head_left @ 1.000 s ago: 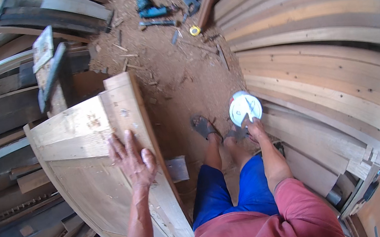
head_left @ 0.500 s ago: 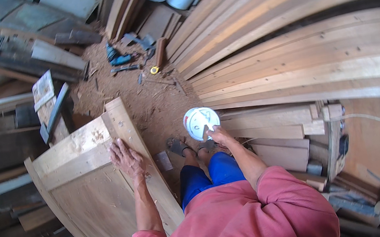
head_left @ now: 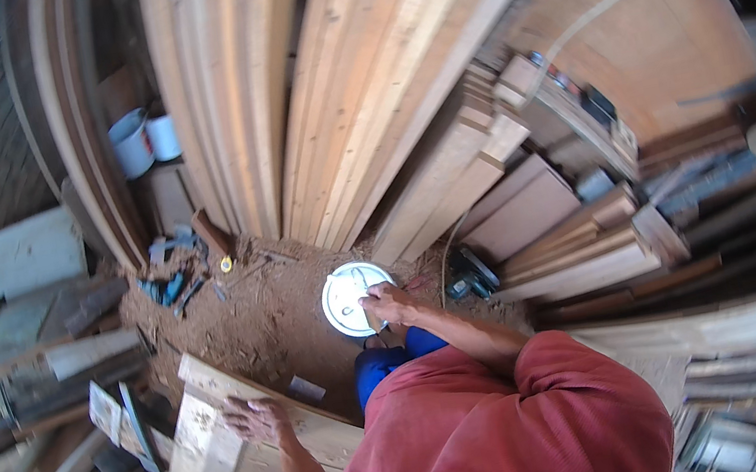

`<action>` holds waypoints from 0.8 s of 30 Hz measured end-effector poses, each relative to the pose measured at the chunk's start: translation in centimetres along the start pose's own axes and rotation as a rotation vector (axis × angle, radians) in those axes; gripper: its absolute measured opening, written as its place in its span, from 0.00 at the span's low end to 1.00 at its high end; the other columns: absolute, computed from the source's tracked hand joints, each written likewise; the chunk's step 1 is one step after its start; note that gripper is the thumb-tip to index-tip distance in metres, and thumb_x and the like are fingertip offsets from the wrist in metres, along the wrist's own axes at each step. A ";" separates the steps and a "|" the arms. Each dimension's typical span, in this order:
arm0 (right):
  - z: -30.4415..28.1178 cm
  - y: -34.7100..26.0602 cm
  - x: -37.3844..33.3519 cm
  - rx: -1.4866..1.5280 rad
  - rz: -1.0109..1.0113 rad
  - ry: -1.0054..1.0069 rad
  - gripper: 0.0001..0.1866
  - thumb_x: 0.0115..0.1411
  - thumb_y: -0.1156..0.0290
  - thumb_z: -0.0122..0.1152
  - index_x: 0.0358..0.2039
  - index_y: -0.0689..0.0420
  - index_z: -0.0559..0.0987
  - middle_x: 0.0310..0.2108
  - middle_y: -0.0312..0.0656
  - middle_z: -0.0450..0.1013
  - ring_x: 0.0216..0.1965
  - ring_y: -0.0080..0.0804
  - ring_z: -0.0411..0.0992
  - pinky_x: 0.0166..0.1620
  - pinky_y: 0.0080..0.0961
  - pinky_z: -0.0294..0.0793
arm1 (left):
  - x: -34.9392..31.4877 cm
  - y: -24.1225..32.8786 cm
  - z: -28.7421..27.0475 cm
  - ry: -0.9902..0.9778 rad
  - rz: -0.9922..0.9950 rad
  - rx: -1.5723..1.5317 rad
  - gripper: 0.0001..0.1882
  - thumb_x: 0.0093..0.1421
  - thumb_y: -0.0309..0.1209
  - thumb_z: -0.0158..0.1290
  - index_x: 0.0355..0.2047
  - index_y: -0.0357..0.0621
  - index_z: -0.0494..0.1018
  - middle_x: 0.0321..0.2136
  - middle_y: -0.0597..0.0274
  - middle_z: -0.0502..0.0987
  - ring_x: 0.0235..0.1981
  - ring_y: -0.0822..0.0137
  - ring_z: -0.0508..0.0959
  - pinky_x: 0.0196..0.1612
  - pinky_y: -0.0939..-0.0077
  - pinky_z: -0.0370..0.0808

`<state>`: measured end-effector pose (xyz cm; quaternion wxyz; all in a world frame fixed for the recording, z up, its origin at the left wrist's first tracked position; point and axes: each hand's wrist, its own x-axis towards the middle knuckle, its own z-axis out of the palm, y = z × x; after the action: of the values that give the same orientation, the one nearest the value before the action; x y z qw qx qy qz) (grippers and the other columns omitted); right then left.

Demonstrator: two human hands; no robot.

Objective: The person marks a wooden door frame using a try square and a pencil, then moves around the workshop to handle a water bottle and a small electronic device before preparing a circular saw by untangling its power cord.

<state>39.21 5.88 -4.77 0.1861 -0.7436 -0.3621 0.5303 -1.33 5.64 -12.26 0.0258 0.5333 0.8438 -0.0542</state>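
My left hand (head_left: 259, 422) rests with spread fingers on the top corner of a framed wooden panel (head_left: 205, 469), which looks like a door. It grips nothing. My right hand (head_left: 392, 305) is closed on a small flat tan piece (head_left: 373, 318), too blurred to name its kind, perhaps a scraper blade or a wood scrap. That hand is over a round white bucket (head_left: 345, 292) with dark marks on its top, standing in front of my legs. Whether the piece touches the bucket I cannot tell.
Long boards (head_left: 368, 66) stand stacked ahead. A teal power drill (head_left: 173, 288), a yellow tape measure (head_left: 225, 264) and other tools lie among shavings on the floor. To the right sit a dark green power tool (head_left: 468, 278) and stacked timber (head_left: 576, 267). Scrap wood (head_left: 95, 353) crowds the left.
The view has swung to the right, bringing the dark green power tool and more timber into sight. My left hand stays on the panel; my right hand stays at the bucket with the tan piece.
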 end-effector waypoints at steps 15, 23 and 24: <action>-8.8 4.8 -9.9 0.561 0.117 0.500 0.22 0.64 0.59 0.56 0.41 0.70 0.77 0.35 0.49 0.77 0.38 0.34 0.74 0.41 0.33 0.72 | 1.3 -0.4 0.2 -0.179 0.031 0.026 0.39 0.65 0.55 0.25 0.73 0.56 0.38 0.70 0.36 0.43 0.70 0.37 0.49 0.65 0.41 0.49; -14.2 11.0 -12.6 0.429 0.147 0.642 0.26 0.64 0.53 0.54 0.30 0.70 0.76 0.30 0.54 0.76 0.34 0.43 0.75 0.38 0.42 0.68 | 2.3 3.3 0.6 -0.219 0.008 0.244 0.36 0.66 0.52 0.29 0.72 0.55 0.42 0.67 0.38 0.52 0.67 0.41 0.58 0.65 0.47 0.56; -14.8 11.4 -12.5 0.449 0.172 0.668 0.26 0.64 0.54 0.53 0.34 0.72 0.76 0.33 0.57 0.76 0.35 0.49 0.76 0.33 0.44 0.73 | 2.9 4.5 0.9 -0.237 0.025 0.235 0.36 0.66 0.51 0.30 0.72 0.54 0.42 0.67 0.38 0.53 0.67 0.41 0.58 0.65 0.47 0.56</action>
<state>54.54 -9.38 1.29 0.4061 -0.8434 -0.0938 0.3391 1.45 9.99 -13.78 0.0632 0.5328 0.8162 -0.2145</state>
